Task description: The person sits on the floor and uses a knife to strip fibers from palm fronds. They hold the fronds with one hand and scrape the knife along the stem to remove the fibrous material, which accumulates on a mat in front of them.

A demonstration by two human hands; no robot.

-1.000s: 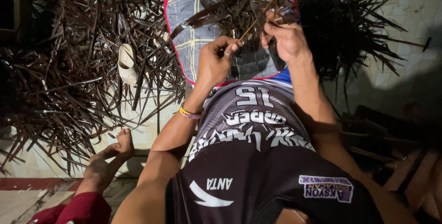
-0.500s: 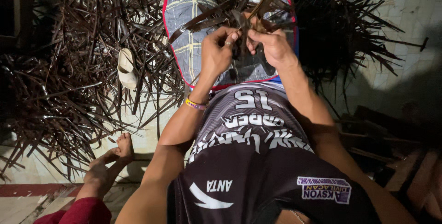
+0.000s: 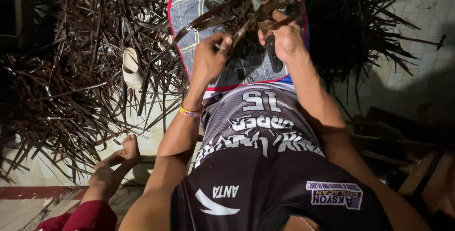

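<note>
Dried dark leaf strips (image 3: 265, 10) cross over the plaid cloth (image 3: 189, 17) on my lap, near its far edge. My left hand (image 3: 208, 60) pinches one strip between thumb and fingertips, and my right hand (image 3: 284, 39) is closed around the strips beside it. More loose strips (image 3: 71, 84) cover the floor to my left, around a pale sandal (image 3: 131, 68).

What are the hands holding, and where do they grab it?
Both hands, left and right, grip one long dark dried leaf strip near its lower end.
</note>
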